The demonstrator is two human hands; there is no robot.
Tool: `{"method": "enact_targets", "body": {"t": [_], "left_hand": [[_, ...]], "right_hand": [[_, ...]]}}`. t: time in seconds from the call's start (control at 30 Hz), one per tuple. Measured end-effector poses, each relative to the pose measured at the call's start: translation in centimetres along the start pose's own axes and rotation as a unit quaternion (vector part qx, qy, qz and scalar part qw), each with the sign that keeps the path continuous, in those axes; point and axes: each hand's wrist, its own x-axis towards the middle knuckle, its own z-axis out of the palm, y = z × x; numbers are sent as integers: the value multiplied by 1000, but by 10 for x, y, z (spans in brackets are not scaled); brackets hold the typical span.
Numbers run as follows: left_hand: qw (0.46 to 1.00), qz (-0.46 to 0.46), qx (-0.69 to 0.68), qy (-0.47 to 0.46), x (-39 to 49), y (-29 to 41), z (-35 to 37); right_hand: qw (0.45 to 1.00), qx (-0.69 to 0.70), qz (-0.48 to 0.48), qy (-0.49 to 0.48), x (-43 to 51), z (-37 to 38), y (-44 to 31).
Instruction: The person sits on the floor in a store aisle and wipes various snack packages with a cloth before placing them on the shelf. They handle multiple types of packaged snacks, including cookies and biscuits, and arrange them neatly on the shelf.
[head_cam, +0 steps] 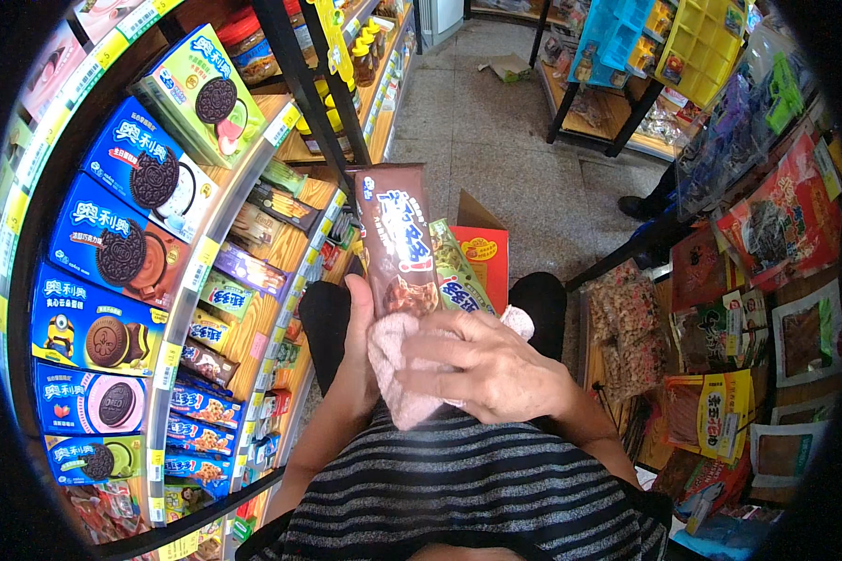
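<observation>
A brown cookie packet (397,238) with white and blue lettering stands up in front of me, its lower end held by my left hand (356,336). The thumb lies along the packet's left edge, and the other fingers are hidden behind it. My right hand (488,365), slightly blurred, presses a pale pink cloth (401,393) against the packet's lower front. Behind and to the right of the brown packet is a green cookie packet (456,273); whether my left fingers also hold it, I cannot tell.
Left, a shelf holds Oreo boxes (123,238), with cookie packets (203,435) on the tier below. A red box (491,259) with an open flap sits beyond my hands. Bagged snacks (624,329) fill the right-hand shelf. Another person's shoe (631,207) shows in the aisle.
</observation>
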Motion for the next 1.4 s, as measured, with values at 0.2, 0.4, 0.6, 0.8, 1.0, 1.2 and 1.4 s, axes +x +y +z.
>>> {"method": "enact_targets", "body": {"t": [0.2, 0.4, 0.6, 0.8, 1.0, 1.2, 1.4], "left_hand": [[995, 69, 74, -2, 14, -3, -26], [980, 125, 148, -43, 28, 8, -52], [974, 179, 130, 51, 31, 6, -60], [949, 179, 215, 142, 44, -3, -114], [928, 159, 245, 229, 61, -20, -147], [868, 215, 361, 264, 73, -33, -165], [632, 234, 654, 344, 71, -29, -182]], "right_hand": [[998, 32, -6, -45, -4, -11, -3], [998, 21, 9, -60, -12, -9, 2], [991, -40, 73, -104, -30, -5, 12], [987, -56, 115, -99, -45, 1, 21], [987, -49, 118, -93, -43, 2, 24], [986, -45, 121, -103, -44, 4, 29], [986, -40, 110, -122, -39, 2, 30]]}}
